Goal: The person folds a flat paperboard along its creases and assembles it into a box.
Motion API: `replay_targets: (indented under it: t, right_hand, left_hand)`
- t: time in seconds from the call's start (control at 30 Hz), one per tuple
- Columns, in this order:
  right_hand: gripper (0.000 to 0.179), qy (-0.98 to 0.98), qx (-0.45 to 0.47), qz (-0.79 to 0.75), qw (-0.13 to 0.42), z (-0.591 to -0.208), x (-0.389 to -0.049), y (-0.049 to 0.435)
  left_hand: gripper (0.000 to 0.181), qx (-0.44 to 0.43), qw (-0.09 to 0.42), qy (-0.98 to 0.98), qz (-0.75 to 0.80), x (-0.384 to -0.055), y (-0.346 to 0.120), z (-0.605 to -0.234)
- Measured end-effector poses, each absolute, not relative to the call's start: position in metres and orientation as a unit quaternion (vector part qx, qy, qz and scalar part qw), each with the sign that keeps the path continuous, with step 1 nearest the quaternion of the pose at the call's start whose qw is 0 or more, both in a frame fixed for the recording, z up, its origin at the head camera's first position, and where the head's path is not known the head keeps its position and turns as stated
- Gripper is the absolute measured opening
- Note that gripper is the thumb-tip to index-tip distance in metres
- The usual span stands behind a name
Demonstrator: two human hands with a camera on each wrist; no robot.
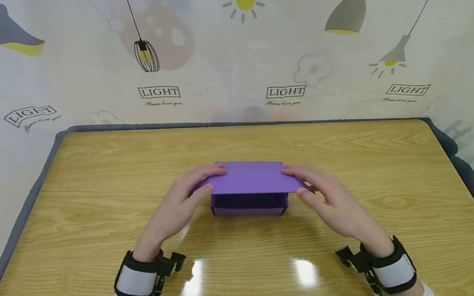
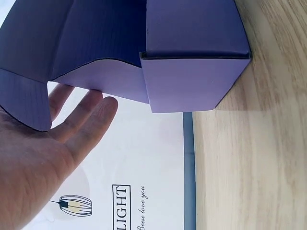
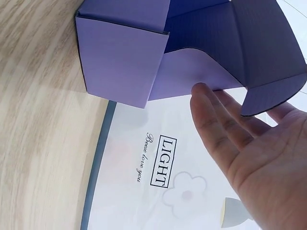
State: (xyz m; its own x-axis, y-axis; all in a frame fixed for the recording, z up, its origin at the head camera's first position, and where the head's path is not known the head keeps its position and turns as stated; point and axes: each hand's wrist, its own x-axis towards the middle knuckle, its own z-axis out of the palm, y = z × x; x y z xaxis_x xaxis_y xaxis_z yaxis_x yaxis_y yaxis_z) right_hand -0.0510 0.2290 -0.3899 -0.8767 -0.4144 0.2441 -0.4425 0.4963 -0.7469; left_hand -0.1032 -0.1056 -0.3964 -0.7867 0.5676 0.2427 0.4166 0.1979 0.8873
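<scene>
A purple cardboard box [image 1: 250,210] stands on the wooden table, its hinged lid [image 1: 249,179] tilted partly up. A dark gap shows between the lid's front edge and the box's front wall. My left hand [image 1: 176,206] holds the lid at its left side, fingers along the edge and thumb by the front corner. On the opposite side, my right hand [image 1: 336,202] holds the lid the same way, thumb at the front right corner flap. Both wrist views show extended fingers beside the lid's side flaps [image 2: 26,100]; the thumbs are hidden there. What lies inside the box cannot be seen.
The wooden table [image 1: 101,200] stretches out around the box. Behind it and along its sides hangs a pale cloth [image 1: 217,78] printed with lamps and lettering. A dark grey band follows the table's far edge. Each wrist wears a black strap with a camera mount.
</scene>
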Motion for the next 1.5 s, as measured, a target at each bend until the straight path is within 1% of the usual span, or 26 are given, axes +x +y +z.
replay_targets:
  t: [0.1,0.3,0.53,0.7,0.87,1.17,1.5]
  right_hand:
    - [0.041,-0.869,0.250,0.426,0.001,-0.391,-0.049,0.230]
    - [0.048,-0.876,0.249,0.413,-0.022,-0.392,-0.044,0.232]
    - [0.051,-0.884,0.254,0.391,-0.032,-0.393,-0.042,0.230]
    - [0.050,-0.888,0.250,0.384,-0.036,-0.394,-0.042,0.227]
    - [0.051,-0.895,0.238,0.377,-0.029,-0.398,-0.043,0.223]
    - [0.055,-0.917,0.240,0.318,-0.031,-0.411,-0.048,0.217]
    - [0.052,-0.924,0.256,0.285,0.003,-0.424,-0.052,0.211]
  left_hand:
    - [0.036,0.335,0.070,0.774,0.532,-0.104,-0.107,-0.398]
    - [0.040,0.348,0.086,0.789,0.498,-0.103,-0.108,-0.398]
    - [0.044,0.341,0.100,0.811,0.465,-0.100,-0.108,-0.396]
    - [0.047,0.339,0.103,0.829,0.433,-0.100,-0.106,-0.399]
    - [0.051,0.339,0.112,0.840,0.409,-0.101,-0.103,-0.402]
    - [0.066,0.345,0.133,0.870,0.326,-0.099,-0.092,-0.413]
    - [0.069,0.363,0.097,0.891,0.255,-0.097,-0.081,-0.423]
